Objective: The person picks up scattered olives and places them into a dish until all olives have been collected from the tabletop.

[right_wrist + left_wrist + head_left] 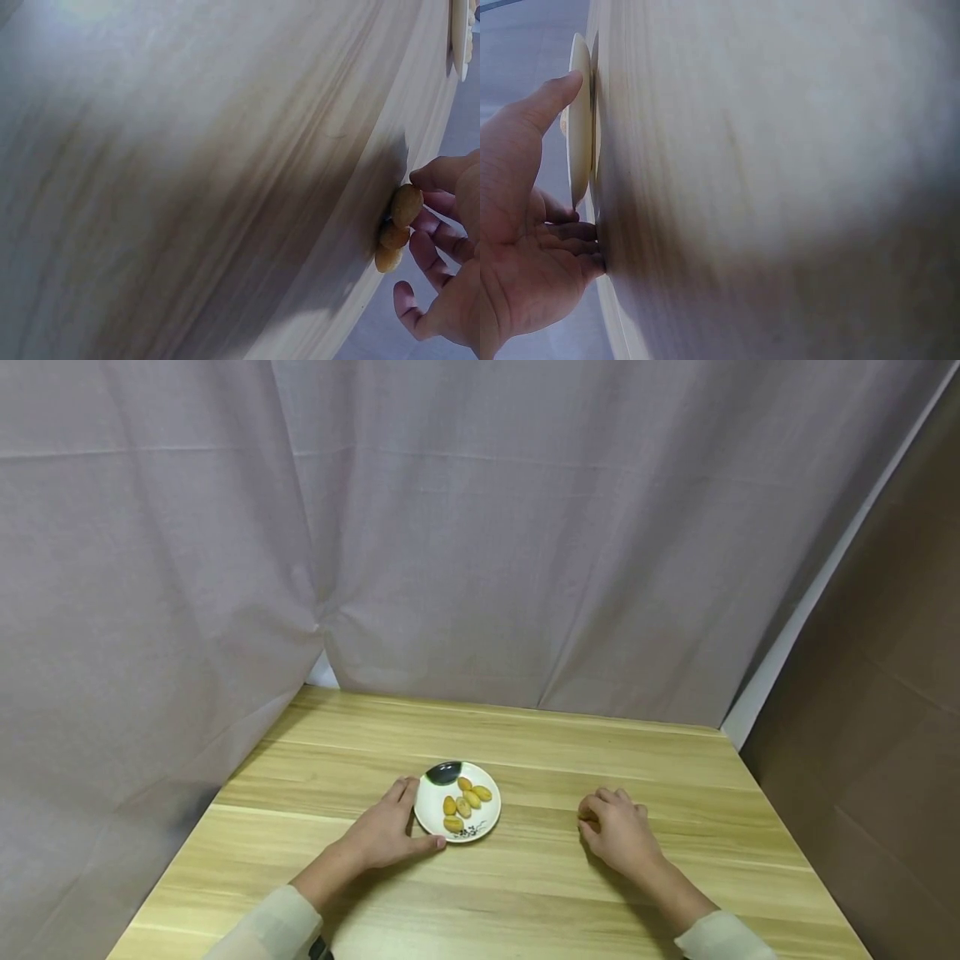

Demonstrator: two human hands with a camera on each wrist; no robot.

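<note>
My left hand (386,835) holds the left side of a small round white plate (491,814), with the thumb at its near rim and the fingers along its left edge. Several small oval yellow-orange fruits (463,807) lie on the plate, which has a dark patch at the back. In the left wrist view the thumb presses the rim of the plate (577,127). Over the table on the right, my right hand (618,831) has curled fingers. In the right wrist view three more oval fruits (406,205) sit in a row at its fingertips, hidden in the head view.
A wood-grain table (525,893) carries everything. Grey curtains (525,568) hang behind it and on the left, and a brown panel (870,760) stands along the right edge. Bare tabletop lies between the plate and my right hand.
</note>
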